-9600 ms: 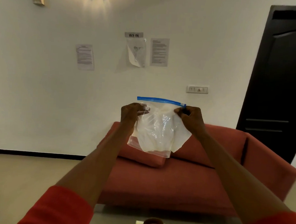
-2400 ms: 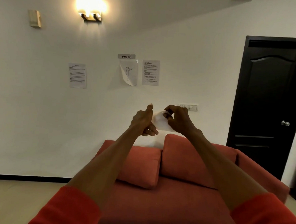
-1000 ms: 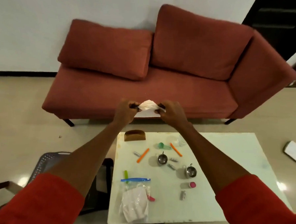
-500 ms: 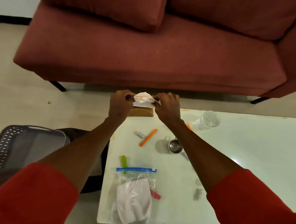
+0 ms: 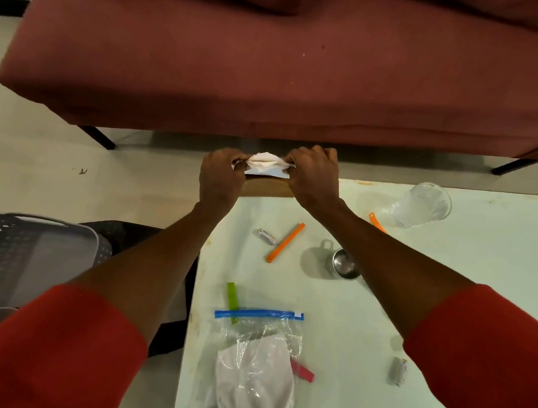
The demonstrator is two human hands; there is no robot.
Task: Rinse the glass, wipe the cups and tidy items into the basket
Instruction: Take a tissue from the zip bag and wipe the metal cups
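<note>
Tissue (image 5: 265,164) — a white, crumpled wipe — is stretched between both hands above the far edge of the white table (image 5: 444,275). The left hand (image 5: 220,178) pinches its left end with curled fingers, and the right hand (image 5: 314,178) pinches the right end the same way, knuckles up. Just below the tissue, between the wrists, a brown wooden holder (image 5: 267,188) sits at the table's far edge (its shape is mostly hidden by the hands).

On the table, a clear glass (image 5: 423,204) lies tipped on its side at the far right, with an orange clip (image 5: 377,222) just beside it, partly covered by the right forearm. A second, longer orange clip (image 5: 286,242) lies diagonally near the middle, and a small battery (image 5: 266,236) rests just left of it. A little steel cup (image 5: 344,264) with a loop handle stands close to the right forearm, partly hidden by it.

Nearer the camera, a zip bag (image 5: 256,359) with a blue seal lies flat holding something white and folded; a green clip (image 5: 232,300) pokes out from beneath the seal, and a red clip (image 5: 302,372) shows at the bag's right side. Another small battery (image 5: 396,371) lies well apart, toward the right sleeve.

Off the table's left edge, a grey perforated basket (image 5: 25,253) sits lower down. Beyond the table stands a red sofa (image 5: 269,63) on dark legs — both sleeves are red too.
</note>
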